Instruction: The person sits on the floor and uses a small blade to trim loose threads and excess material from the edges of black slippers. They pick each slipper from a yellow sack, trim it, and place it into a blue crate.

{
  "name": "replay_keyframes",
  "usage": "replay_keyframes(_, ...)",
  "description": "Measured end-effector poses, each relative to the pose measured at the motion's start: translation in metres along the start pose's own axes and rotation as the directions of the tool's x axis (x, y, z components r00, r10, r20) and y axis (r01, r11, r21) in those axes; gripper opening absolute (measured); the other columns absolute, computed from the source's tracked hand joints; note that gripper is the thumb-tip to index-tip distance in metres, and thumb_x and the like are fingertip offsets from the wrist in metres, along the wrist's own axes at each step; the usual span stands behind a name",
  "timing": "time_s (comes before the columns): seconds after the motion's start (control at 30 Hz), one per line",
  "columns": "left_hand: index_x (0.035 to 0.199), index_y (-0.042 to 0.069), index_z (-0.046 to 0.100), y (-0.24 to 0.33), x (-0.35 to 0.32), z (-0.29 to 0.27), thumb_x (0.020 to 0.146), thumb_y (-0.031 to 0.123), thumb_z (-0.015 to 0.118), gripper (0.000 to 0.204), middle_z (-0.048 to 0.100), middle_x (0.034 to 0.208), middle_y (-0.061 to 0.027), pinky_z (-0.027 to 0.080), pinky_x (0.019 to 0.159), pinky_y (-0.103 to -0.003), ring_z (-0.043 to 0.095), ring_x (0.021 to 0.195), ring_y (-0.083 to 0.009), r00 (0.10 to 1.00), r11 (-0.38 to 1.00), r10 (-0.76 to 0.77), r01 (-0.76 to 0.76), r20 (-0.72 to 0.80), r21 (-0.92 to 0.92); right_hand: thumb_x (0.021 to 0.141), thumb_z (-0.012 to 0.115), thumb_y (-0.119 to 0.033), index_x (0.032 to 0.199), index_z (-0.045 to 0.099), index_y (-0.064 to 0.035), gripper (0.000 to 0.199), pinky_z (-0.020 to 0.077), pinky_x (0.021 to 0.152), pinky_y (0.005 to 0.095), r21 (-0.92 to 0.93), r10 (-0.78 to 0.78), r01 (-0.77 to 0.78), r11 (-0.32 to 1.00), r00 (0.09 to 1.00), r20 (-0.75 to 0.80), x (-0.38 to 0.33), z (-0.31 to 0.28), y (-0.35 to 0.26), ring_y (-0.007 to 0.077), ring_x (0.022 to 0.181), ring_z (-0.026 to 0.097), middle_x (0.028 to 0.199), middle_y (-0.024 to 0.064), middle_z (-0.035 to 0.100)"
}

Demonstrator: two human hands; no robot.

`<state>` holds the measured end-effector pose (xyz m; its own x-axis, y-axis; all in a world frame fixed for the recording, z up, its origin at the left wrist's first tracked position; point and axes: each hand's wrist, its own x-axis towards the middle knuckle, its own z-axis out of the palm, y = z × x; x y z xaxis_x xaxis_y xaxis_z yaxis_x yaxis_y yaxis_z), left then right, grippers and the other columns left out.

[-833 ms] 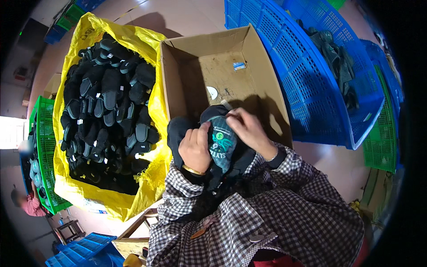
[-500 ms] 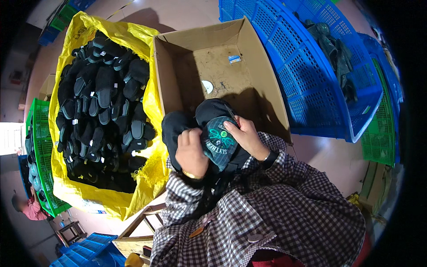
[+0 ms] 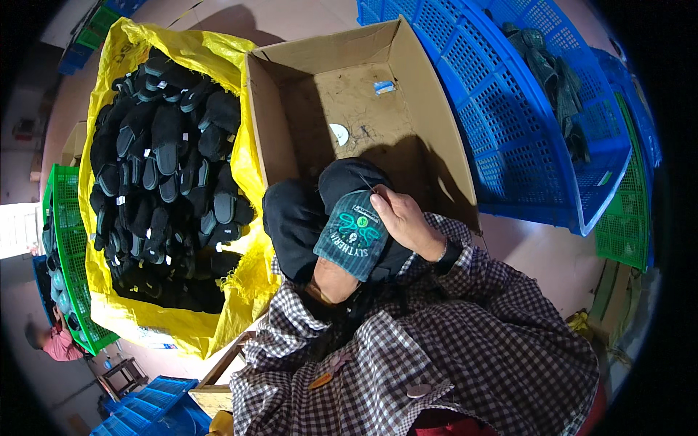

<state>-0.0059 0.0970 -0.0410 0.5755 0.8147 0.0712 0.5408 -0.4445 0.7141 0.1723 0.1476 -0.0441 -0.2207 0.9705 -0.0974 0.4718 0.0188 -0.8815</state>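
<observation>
A dark green ribbed slipper upper (image 3: 352, 236) with a printed green emblem and pale lettering lies over my knees. My left hand (image 3: 334, 282) reaches into it from its near end; the fingers are hidden inside, and only the back of the hand and the wrist show. My right hand (image 3: 404, 221) is closed at the upper's far right edge, thumb against the fabric. From its fingers a thin dark pointed tool (image 3: 366, 182), like thread snips, sticks out toward the far left; its handle is covered by the hand.
An open cardboard box (image 3: 349, 94) stands beyond my knees, with a few scraps inside. A yellow sack (image 3: 251, 145) full of black slippers (image 3: 169, 142) is at the left. Blue crates (image 3: 502, 138) stand at the right, green ones (image 3: 69, 240) at the left. A person (image 3: 62, 341) is far left.
My left hand has slid from the upper's left side into its near end. The upper has turned and spread, showing more of its print. My right hand stays near its far right edge.
</observation>
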Motion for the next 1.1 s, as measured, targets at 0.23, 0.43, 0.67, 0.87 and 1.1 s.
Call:
replay_keyframes(0.23, 0.134, 0.005, 0.046, 0.004, 0.039, -0.003, 0.094, 0.023, 0.041, 0.044, 0.046, 0.136, -0.0148, 0.03, 0.109, -0.04, 0.043, 0.126, -0.0299, 0.999, 0.987, -0.012, 0.004, 0.045, 0.163, 0.099, 0.042, -0.031, 0.095, 0.056, 0.0017, 0.036, 0.0446, 0.068, 0.0421, 0.087, 0.068, -0.06, 0.994, 0.994, -0.089, 0.007, 0.004, 0.002, 0.0407, 0.077, 0.057, 0.078, 0.0236, 0.057)
replay_keyframes(0.43, 0.11, 0.007, 0.061, 0.0, 0.035, 0.014, 0.09, 0.021, 0.045, 0.029, 0.061, 0.109, -0.0139, 0.043, 0.093, -0.039, 0.056, 0.104, -0.0294, 0.995, 0.986, 0.006, 0.01, -0.097, 0.168, 0.094, 0.051, -0.034, 0.089, 0.061, -0.0012, 0.034, 0.0449, 0.064, 0.0466, 0.018, 0.088, -0.086, 0.996, 0.98, -0.179, -0.002, 0.015, -0.005, 0.0434, 0.074, 0.058, 0.077, 0.0252, 0.06)
replay_keyframes(0.67, 0.124, 0.007, 0.054, 0.009, 0.01, 0.001, 0.096, 0.017, 0.039, 0.034, 0.055, 0.126, -0.0128, 0.038, 0.102, -0.036, 0.052, 0.115, -0.0269, 0.991, 0.994, -0.009, -0.006, -0.13, -0.107, 0.095, 0.05, -0.028, 0.088, 0.057, 0.0, 0.029, 0.0414, 0.06, 0.0477, -0.003, 0.055, -0.056, 0.998, 0.994, -0.099, 0.0, 0.013, -0.009, 0.0443, 0.07, 0.056, 0.073, 0.0254, 0.057)
replay_keyframes(0.87, 0.13, 0.006, 0.05, -0.009, 0.022, 0.007, 0.097, 0.017, 0.039, 0.037, 0.051, 0.133, -0.0141, 0.035, 0.107, -0.036, 0.049, 0.121, -0.0277, 0.962, 0.996, 0.058, -0.074, -0.267, -0.049, 0.097, 0.045, -0.028, 0.091, 0.056, 0.0004, 0.031, 0.0412, 0.062, 0.0477, -0.029, -0.002, 0.003, 1.0, 1.0, 0.03, 0.008, -0.002, -0.007, 0.0452, 0.073, 0.055, 0.078, 0.0268, 0.056)
replay_keyframes(1.1, 0.117, 0.004, 0.058, 0.007, 0.049, -0.02, 0.089, 0.019, 0.049, 0.033, 0.058, 0.117, -0.0151, 0.04, 0.099, -0.041, 0.053, 0.112, -0.0323, 0.961, 0.982, 0.147, -0.114, -0.236, 0.148, 0.098, 0.044, -0.031, 0.091, 0.055, 0.0004, 0.034, 0.0429, 0.062, 0.0422, 0.051, 0.03, -0.029, 0.998, 0.999, -0.013, 0.018, 0.0, 0.0, 0.0397, 0.069, 0.055, 0.075, 0.0247, 0.055)
